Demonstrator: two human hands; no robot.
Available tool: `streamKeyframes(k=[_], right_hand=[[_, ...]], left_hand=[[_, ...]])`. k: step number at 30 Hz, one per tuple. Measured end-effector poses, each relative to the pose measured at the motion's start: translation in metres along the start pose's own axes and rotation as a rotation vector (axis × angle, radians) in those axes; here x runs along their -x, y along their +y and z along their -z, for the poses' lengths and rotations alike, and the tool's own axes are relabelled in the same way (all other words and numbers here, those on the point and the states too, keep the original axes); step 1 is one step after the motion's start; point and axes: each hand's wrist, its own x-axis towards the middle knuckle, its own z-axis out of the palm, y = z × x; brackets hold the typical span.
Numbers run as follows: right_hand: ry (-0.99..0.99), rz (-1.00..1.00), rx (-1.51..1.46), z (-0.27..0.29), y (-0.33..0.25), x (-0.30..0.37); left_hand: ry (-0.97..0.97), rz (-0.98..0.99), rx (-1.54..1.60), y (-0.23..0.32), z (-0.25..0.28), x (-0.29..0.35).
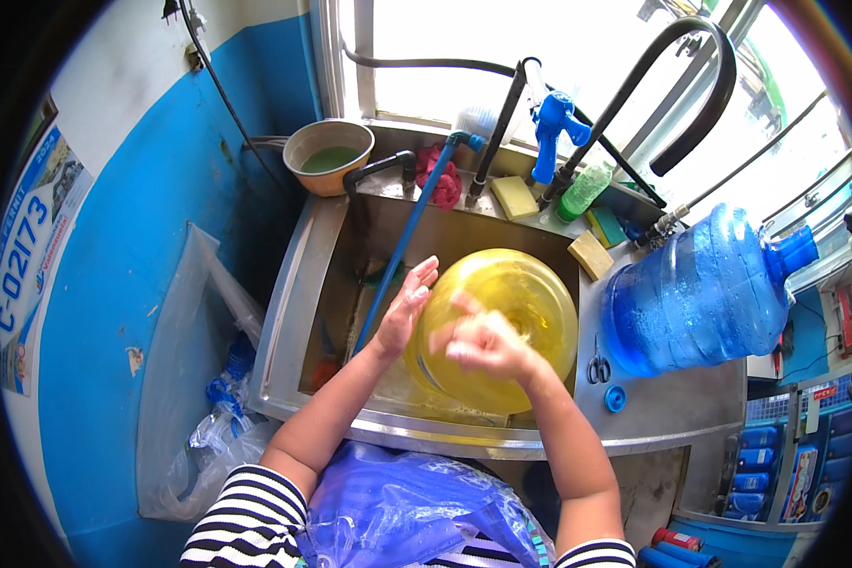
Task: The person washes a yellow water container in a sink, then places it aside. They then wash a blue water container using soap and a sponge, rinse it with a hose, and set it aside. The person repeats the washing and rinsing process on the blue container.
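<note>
A yellow see-through round water jug [551, 312] lies in the metal sink [284, 355], its round end turned up toward me. My left hand [407, 308] is at the jug's left side, fingers stretched out and holding nothing. Whether its palm touches the jug I cannot tell. Over the jug's upper face is my right hand [488, 346]. Motion smears its fingers, and nothing can be made out in them. A blue pipe [402, 251] slants down into the sink, left of my left hand.
A blue water jug [686, 293] lies on the right counter, near scissors [597, 367] and a blue cap [614, 399]. Behind the sink are a bowl [360, 142], a yellow sponge [514, 198], a green bottle [585, 192] and a blue-handled tap [554, 133]. Plastic bags [185, 369] hang left.
</note>
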Motion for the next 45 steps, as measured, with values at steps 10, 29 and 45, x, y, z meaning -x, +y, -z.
streamKeyframes(k=[10, 29, 45], right_hand=[[0.849, -0.539, 0.361, 0.043, 0.006, 0.156], [0.483, -1.081, 0.589, 0.084, 0.026, 0.009], [0.857, -0.684, 0.393, 0.041, 0.017, 0.176]], left_hand=[[0.062, -0.033, -0.044, 0.025, 0.023, -0.009], [0.044, 0.234, -0.425, -0.019, -0.019, 0.046], [0.117, 0.084, -0.328, 0.028, 0.041, -0.020]])
